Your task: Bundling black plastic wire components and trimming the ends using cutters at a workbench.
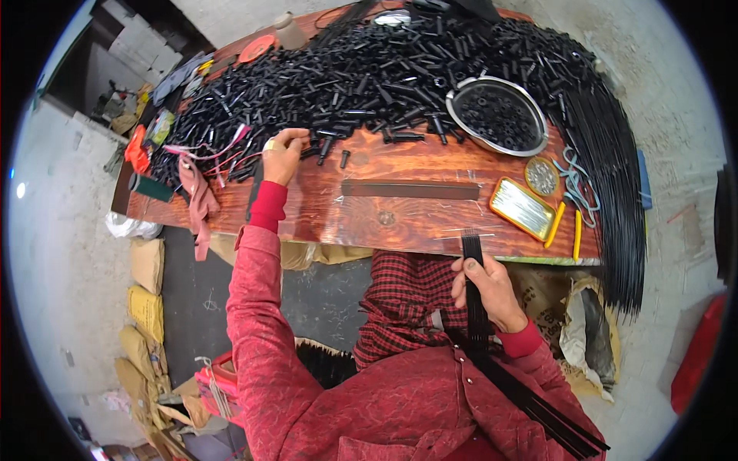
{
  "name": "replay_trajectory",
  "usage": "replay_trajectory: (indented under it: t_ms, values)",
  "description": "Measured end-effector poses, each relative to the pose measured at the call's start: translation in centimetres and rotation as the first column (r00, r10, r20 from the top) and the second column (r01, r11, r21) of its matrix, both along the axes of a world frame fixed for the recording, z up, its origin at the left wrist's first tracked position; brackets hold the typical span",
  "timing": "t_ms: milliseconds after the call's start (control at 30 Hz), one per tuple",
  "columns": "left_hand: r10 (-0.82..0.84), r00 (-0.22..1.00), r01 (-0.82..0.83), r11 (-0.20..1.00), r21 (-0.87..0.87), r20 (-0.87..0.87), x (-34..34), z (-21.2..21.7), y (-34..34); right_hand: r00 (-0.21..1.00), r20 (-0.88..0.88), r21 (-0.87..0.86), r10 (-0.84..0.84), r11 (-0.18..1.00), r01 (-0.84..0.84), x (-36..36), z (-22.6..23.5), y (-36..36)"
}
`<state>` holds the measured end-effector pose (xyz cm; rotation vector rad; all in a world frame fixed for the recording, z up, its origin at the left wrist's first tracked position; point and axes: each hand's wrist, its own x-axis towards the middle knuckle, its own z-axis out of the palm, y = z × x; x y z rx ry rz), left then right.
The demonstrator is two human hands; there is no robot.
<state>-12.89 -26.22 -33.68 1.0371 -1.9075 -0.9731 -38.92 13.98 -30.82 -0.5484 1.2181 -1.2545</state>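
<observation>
My left hand (pixel 283 156) is stretched out to the near edge of a wide heap of short black tubes (pixel 369 88). Its thumb and fingers are drawn together, with the tips against the heap; what they pinch is too small to tell. A single short black piece (pixel 344 159) stands apart, to the right of this hand. Below the front table edge, my right hand (pixel 492 290) grips a bundle of long thin black rods (pixel 475 307). The bundle's upper end, with thin pale wires, rises to the table edge; its lower end trails across my jacket.
On the red-brown wooden table (pixel 415 219) lies a flat dark strip (pixel 407 189). To the right are a metal bowl of small black rings (pixel 496 115), a tin of wires (pixel 524 207), a round dish (pixel 542 177), yellow-handled pliers (pixel 565 229) and long black rods (pixel 615 192). A pink cloth (pixel 196 192) hangs left.
</observation>
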Motion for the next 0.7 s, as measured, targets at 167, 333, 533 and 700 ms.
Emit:
replay_trajectory:
  t_ms: [167, 333, 533, 700]
  values:
    - [-0.142, 0.986, 0.154, 0.977, -0.150, 0.084, -6.9, -0.3, 1.1, 0.999, 0.050, -0.037, -0.004, 0.999, 0.005, -0.1, 0.0, 0.4]
    - [0.063, 0.954, 0.105, 0.846, -0.523, 0.294, -9.7, 0.6, 0.0, 0.998, 0.066, -0.044, -0.024, 0.999, 0.027, -0.8, -0.1, 1.2]
    - [0.053, 0.864, 0.290, 0.761, -0.581, 0.501, -12.2, -0.1, 0.6, 0.998, 0.056, -0.051, -0.022, 0.998, 0.025, -1.0, 0.2, 1.4]
    - [0.144, 0.935, 0.166, 0.633, -0.756, 0.325, -12.5, 1.6, 0.9, 0.998, 0.059, -0.061, -0.031, 0.998, 0.035, -1.5, 0.0, 1.9]
